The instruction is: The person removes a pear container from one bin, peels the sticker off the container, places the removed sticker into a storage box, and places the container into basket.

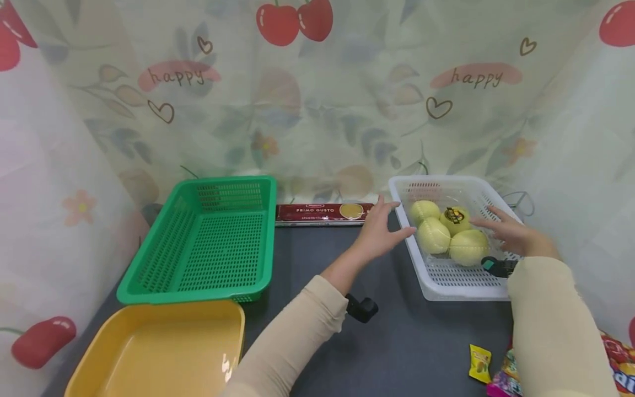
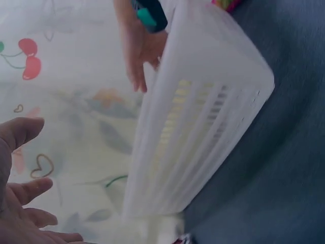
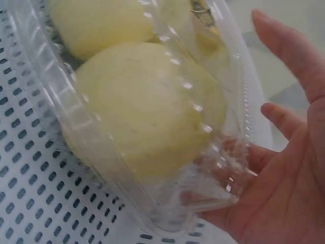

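A clear plastic clamshell box of several pale yellow round fruits lies in the white perforated basket on the right. One fruit has a dark sticker. Over the basket's right side, my right hand spreads its fingers beside the box. In the right wrist view some of those fingers show through the box's clear end; whether they touch it I cannot tell. My left hand hovers by the basket's left rim, thumb and fingers spread, holding nothing. The left wrist view shows it apart from the basket's side.
A green basket stands at left, behind a yellow tray. Between the baskets, a red spaghetti pack lies by the back curtain. A small yellow packet and colourful snack bags lie front right.
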A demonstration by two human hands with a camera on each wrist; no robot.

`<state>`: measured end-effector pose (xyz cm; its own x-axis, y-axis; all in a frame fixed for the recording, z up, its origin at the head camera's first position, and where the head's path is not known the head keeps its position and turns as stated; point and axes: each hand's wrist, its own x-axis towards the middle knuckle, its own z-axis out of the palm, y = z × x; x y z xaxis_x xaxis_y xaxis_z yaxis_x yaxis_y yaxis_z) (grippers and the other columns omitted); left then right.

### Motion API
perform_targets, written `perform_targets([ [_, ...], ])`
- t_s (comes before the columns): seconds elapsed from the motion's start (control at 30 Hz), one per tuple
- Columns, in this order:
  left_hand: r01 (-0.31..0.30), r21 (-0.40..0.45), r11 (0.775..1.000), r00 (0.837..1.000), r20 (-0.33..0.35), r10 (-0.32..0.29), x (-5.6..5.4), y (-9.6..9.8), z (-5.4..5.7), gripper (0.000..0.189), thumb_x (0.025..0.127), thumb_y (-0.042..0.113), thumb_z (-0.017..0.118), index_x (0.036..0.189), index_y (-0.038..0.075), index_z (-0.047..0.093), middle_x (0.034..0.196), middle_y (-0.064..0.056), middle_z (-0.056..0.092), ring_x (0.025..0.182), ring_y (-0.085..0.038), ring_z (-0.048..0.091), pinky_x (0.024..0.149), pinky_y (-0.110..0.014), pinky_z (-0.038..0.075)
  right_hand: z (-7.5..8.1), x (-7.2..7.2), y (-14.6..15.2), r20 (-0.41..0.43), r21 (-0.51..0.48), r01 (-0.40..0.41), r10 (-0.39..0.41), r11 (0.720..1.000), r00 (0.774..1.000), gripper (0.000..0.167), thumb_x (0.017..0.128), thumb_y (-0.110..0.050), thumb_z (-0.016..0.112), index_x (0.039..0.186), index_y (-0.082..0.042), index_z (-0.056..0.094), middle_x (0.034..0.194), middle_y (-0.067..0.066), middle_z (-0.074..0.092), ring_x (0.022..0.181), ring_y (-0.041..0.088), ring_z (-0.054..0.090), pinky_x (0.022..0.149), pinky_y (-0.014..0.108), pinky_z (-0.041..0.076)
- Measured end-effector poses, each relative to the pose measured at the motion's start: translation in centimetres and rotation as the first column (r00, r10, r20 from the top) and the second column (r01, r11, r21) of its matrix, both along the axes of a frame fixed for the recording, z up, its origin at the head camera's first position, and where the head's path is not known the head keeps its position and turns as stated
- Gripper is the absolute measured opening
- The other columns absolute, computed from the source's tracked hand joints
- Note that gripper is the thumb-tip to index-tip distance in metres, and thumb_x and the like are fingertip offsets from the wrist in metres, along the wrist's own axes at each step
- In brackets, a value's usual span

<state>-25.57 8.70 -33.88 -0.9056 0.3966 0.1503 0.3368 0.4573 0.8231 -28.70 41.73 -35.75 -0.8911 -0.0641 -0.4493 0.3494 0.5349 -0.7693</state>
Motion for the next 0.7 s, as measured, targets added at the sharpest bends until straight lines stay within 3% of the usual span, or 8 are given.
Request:
perform_targets([
  [0.13, 0.001, 0.034, 0.999, 0.998, 0.067, -0.003, 0.5, 1.8, -1.3, 0.067, 0.085, 0.03, 0.065, 0.143, 0.013, 0.037, 0.158, -0.009, 0.003, 0.144, -0.035, 0.01, 0.114, -0.05, 0.022, -0.6, -0.3, -0.3, -0.006, 0.012, 0.002, -0.002, 1.0, 1.0, 0.102, 0.09, -0.049, 0.052, 0.139, -0.022, -0.033, 0.146, 0.026, -0.03, 0.131, 0.06, -0.008, 0.1, 0.075, 0.01],
  [0.23, -0.038, 0.13, 0.991, 0.995, 0.098, 0.025, 1.1, 3.1, -2.2, 0.068, 0.083, 0.027, 0.068, 0.143, 0.013, 0.037, 0.158, -0.007, 0.001, 0.144, -0.033, 0.009, 0.114, -0.049, 0.023, -0.9, -0.4, -0.3, -0.005, 0.015, 0.0, 0.0, 1.0, 1.0, 0.101, 0.091, -0.049, 0.051, 0.14, -0.021, -0.032, 0.147, 0.027, -0.028, 0.131, 0.06, -0.005, 0.099, 0.076, 0.012],
  [0.43, -0.131, 0.335, 0.933, 0.988, 0.118, 0.097, 1.9, 5.4, -3.6, 0.065, 0.081, 0.017, 0.069, 0.14, 0.009, 0.04, 0.158, -0.007, 0.004, 0.143, -0.028, 0.018, 0.11, -0.04, 0.033, -1.4, -0.5, 0.1, 0.016, 0.007, -0.012, 0.012, 1.0, 1.0, 0.098, 0.091, -0.048, 0.05, 0.141, -0.02, -0.03, 0.146, 0.03, -0.026, 0.132, 0.06, -0.003, 0.099, 0.075, 0.015],
  [0.53, -0.149, 0.358, 0.922, 0.985, 0.134, 0.107, 2.1, 6.2, -4.3, 0.063, 0.082, 0.016, 0.067, 0.139, 0.011, 0.041, 0.158, -0.008, 0.007, 0.142, -0.029, 0.021, 0.11, -0.039, 0.033, -1.9, -0.6, 0.2, 0.015, 0.017, -0.004, 0.004, 1.0, 1.0, 0.098, 0.091, -0.048, 0.05, 0.141, -0.02, -0.03, 0.147, 0.031, -0.022, 0.132, 0.06, 0.001, 0.101, 0.073, 0.016],
  [0.7, -0.158, 0.339, 0.927, 0.981, 0.157, 0.11, 2.3, 7.1, -5.2, 0.064, 0.083, 0.016, 0.065, 0.142, 0.011, 0.038, 0.157, -0.012, 0.009, 0.141, -0.03, 0.022, 0.112, -0.041, 0.029, -2.7, -0.8, 0.4, -0.001, -0.01, 0.031, -0.031, 0.999, 1.0, 0.099, 0.091, -0.047, 0.051, 0.141, -0.018, -0.03, 0.148, 0.032, -0.019, 0.134, 0.058, 0.005, 0.106, 0.067, 0.019],
])
